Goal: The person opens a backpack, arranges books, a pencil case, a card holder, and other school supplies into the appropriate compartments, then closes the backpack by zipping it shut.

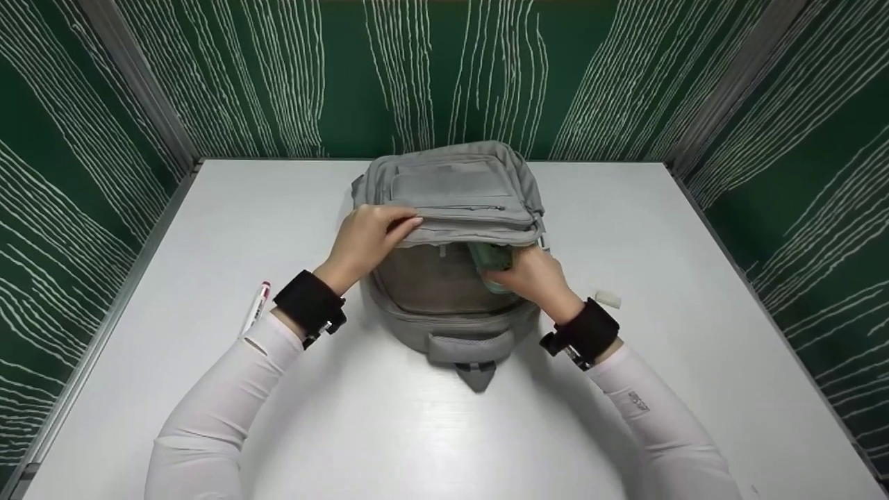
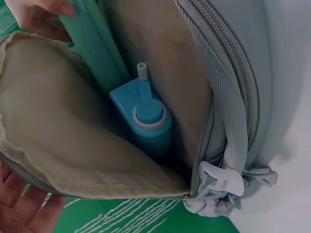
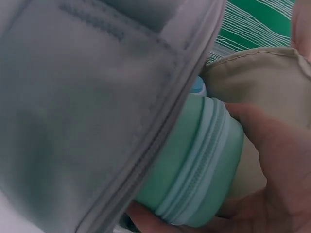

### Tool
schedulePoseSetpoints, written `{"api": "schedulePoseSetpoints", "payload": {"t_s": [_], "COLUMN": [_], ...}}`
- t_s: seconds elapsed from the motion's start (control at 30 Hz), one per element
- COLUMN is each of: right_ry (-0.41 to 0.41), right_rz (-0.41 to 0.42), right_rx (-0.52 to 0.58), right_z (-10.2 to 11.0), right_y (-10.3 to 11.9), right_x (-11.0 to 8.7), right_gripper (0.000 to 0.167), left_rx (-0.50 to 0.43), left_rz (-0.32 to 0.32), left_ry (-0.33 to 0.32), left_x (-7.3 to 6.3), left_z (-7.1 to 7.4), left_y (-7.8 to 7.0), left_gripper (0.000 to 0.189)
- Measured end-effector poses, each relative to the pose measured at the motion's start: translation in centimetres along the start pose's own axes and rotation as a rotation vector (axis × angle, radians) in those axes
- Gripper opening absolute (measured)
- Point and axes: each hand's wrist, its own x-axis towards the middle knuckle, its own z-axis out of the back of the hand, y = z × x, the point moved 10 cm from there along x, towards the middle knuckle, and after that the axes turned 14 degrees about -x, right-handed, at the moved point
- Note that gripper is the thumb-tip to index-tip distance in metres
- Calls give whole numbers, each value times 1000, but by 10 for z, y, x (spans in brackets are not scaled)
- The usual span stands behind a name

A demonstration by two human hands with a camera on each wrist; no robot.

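Note:
A grey backpack point(image 1: 451, 182) lies on the white table with its main compartment unzipped. My left hand point(image 1: 364, 237) pinches the edge of the raised flap, with thumb and fingers on either side. At the right of the opening, my right hand point(image 1: 533, 274) grips a mint-green zippered case point(image 3: 194, 162), partly inside the bag. The left wrist view shows the case's lower end down in the compartment, close to a blue bottle point(image 2: 148, 124) with a round cap and a spout. The bottle stands between the beige lining walls; its base is hidden.
A white marker with a red end point(image 1: 257, 307) lies on the table point(image 1: 430, 444) near my left forearm. A small pale block point(image 1: 608, 299) lies to the right of my right wrist. Green panels with white lines point(image 1: 347, 83) enclose the back and sides.

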Motion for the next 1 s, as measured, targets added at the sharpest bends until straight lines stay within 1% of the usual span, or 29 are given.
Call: {"api": "schedulePoseSetpoints", "payload": {"t_s": [0.07,0.17,0.23,0.33,0.4,0.53,0.6,0.63,0.7,0.77,0.83,0.9,1.0], "right_ry": [-73,-137,-134,-101,-96,-118,-102,-84,-51,-16,-18,-76,-225], "right_rz": [67,158,176,148,146,218,236,221,158,70,0,-29,-17], "right_rx": [58,109,130,149,176,250,268,257,196,101,10,-35,-67], "right_z": [2,1,-2,-9,-9,-5,-4,-3,-1,2,9,21,45], "right_y": [7,17,20,19,19,23,21,18,6,-9,-24,-33,-38], "right_x": [6,14,19,24,25,23,18,15,7,0,-6,-10,-15], "right_gripper": [86,86,87,90,90,90,91,89,78,52,33,26,28], "left_rx": [-3,-5,-7,-12,-12,-9,-8,-8,-8,-7,-4,3,13], "left_rz": [-4,-3,5,15,19,14,16,19,24,26,23,17,9], "left_ry": [0,4,11,19,19,3,0,0,3,10,18,23,30], "left_x": [1,0,-1,-2,-2,-3,-5,-6,-7,-9,-11,-12,-16], "left_z": [0,0,-1,-2,-2,0,0,0,-1,-2,-3,-4,-7], "left_y": [-1,-1,0,0,1,1,1,2,3,3,3,3,4], "left_gripper": [26,26,26,27,27,26,26,26,26,26,26,26,26]}}
